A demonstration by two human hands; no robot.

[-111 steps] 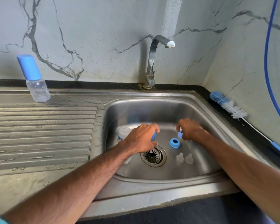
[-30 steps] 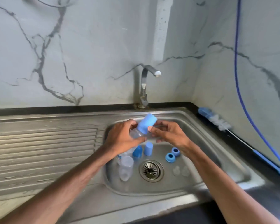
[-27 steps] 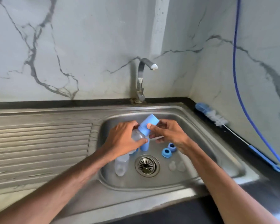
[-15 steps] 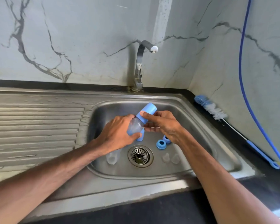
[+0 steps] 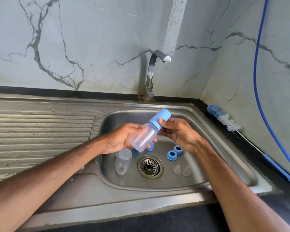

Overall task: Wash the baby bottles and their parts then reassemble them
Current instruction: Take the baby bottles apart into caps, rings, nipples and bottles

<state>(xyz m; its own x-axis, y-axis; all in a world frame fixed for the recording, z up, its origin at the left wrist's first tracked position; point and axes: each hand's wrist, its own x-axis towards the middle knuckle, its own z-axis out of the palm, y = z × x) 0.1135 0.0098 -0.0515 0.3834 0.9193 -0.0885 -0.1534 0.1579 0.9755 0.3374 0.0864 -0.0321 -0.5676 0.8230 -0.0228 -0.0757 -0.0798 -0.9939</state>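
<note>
Left hand (image 5: 122, 139) wraps round the clear plastic baby bottle (image 5: 145, 137), held tilted above the steel sink (image 5: 124, 117), steadying it so the right hand (image 5: 179, 133), pinching the blue cylindrical cap (image 5: 161, 118), can probably twist it off for washing.

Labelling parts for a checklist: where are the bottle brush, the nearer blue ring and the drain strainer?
bottle brush (image 5: 225, 121): head view, on its white bristles.
nearer blue ring (image 5: 170, 158): head view, on its front wall.
drain strainer (image 5: 150, 166): head view, on its centre.
</note>
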